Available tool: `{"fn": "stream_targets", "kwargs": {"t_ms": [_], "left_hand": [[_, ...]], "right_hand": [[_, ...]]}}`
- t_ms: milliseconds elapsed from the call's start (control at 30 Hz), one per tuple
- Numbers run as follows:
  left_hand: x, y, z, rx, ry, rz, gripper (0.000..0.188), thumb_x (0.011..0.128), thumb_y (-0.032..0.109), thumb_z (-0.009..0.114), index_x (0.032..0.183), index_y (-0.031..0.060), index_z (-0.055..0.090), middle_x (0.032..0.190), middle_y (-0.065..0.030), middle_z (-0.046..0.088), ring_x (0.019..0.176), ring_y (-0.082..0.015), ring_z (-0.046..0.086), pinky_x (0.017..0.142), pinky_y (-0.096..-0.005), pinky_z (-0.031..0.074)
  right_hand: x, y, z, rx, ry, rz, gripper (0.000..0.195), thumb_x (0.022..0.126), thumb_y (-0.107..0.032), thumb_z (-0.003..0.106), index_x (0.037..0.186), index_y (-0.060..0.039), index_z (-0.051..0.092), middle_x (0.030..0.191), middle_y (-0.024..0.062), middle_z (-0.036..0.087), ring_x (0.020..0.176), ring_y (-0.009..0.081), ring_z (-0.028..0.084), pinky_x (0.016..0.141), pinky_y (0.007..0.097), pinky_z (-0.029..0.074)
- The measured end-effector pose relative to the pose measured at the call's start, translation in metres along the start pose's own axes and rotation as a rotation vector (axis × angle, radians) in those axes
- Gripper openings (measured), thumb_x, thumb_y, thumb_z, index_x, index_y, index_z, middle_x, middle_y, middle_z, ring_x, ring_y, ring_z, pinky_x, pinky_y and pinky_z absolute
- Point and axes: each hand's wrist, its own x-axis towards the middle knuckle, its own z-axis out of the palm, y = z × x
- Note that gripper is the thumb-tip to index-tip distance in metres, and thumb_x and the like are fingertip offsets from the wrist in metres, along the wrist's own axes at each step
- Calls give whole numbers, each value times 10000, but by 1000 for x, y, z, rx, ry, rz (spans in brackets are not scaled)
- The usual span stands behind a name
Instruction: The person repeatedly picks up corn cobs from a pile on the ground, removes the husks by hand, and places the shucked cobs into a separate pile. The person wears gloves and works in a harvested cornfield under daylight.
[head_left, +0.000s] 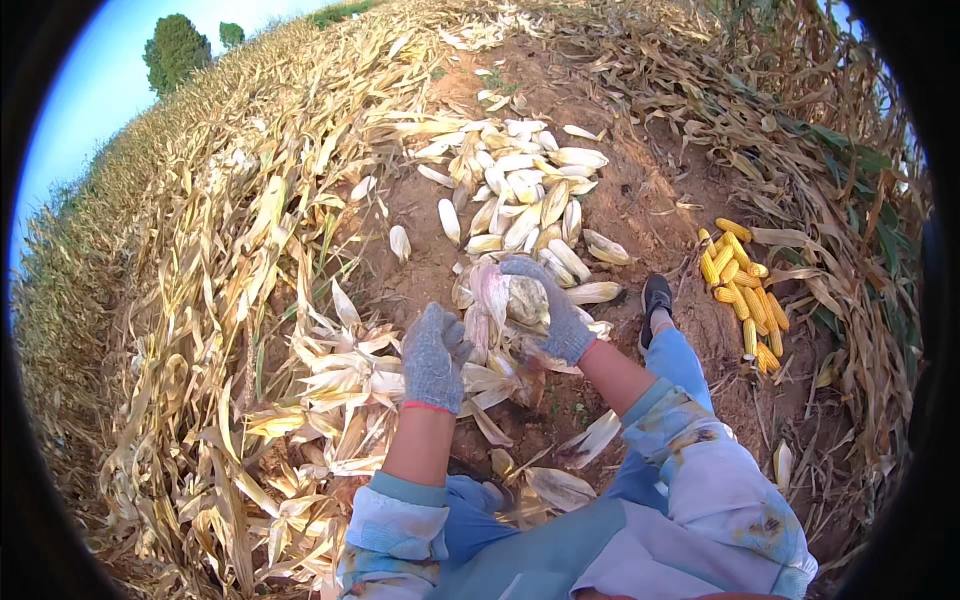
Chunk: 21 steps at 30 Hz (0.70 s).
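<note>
My right hand (553, 313), in a grey knitted glove, grips an ear of corn (528, 303) with pale, pinkish husk leaves (489, 294) hanging loose on its left side. Left of that ear is my left hand (435, 358), gloved the same way, with its fingers curled; whether anything is inside them is hidden. Just beyond both hands lies a pile of unpeeled corn ears (521, 187) in whitish husks. Bare yellow corn cobs (739, 281) form a heap on the soil to the right.
Stripped husks (352, 382) cover the ground by my left arm. Dry corn stalks (247, 247) lie thick along the left, and more stalks (817, 165) line the right. My shoe (656, 296) rests on reddish soil (637, 172) between the pile and the yellow heap.
</note>
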Motion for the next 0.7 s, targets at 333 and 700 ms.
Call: {"fn": "stream_targets", "kwargs": {"t_ms": [333,700], "left_hand": [[32,-48,16,-210,-318,-153,424,1055,336,463,1374,67,540,1281,-137,633,1131,-307,615,1024,-442,487],[3,-4,42,-2,-146,392,311,1028,145,506,1290,-12,561,1153,-89,642,1022,-178,626,892,-334,521]], "right_hand": [[-61,-38,7,36,-145,57,695,870,-124,726,1494,-88,423,1476,197,461,1379,316,459,1152,402,376],[-47,-82,-15,184,-321,547,860,927,-500,650,1515,44,337,1438,205,515,1290,253,529,1105,351,400]]}}
